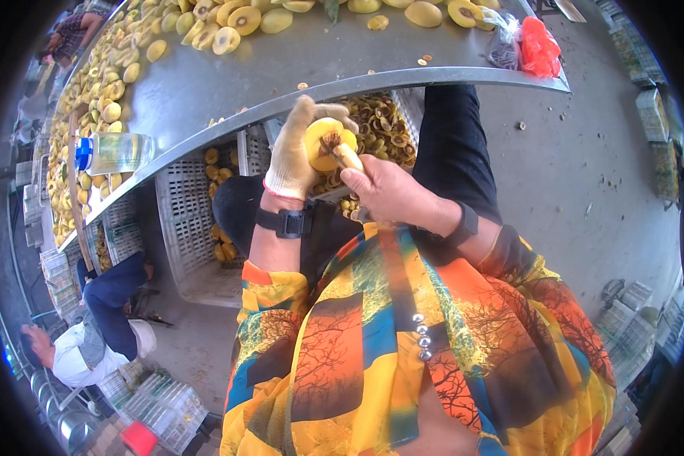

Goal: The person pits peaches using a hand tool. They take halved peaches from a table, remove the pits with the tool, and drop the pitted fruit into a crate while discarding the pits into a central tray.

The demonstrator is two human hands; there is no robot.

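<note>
My left hand (290,156), in a pale knitted glove, holds up a halved yellow fruit (323,140), which looks like a peach, its cut face with a brown centre toward me. My right hand (391,186), bare, is closed round the pale yellow handle of a small pitting tool (348,157). The tool's dark tip meets the fruit's brown centre; its exact shape is hard to make out. Both hands are above my lap, just short of the metal table (266,80). Below them is a crate of brownish-yellow fruit pieces (380,129).
Many fruit halves (243,20) lie along the table's far and left sides. A blue-capped clear bottle (121,153) rests near its edge; a red plastic bag (539,47) sits at the right corner. A white slatted crate (194,228) stands left of my legs. Another person (91,349) sits at left.
</note>
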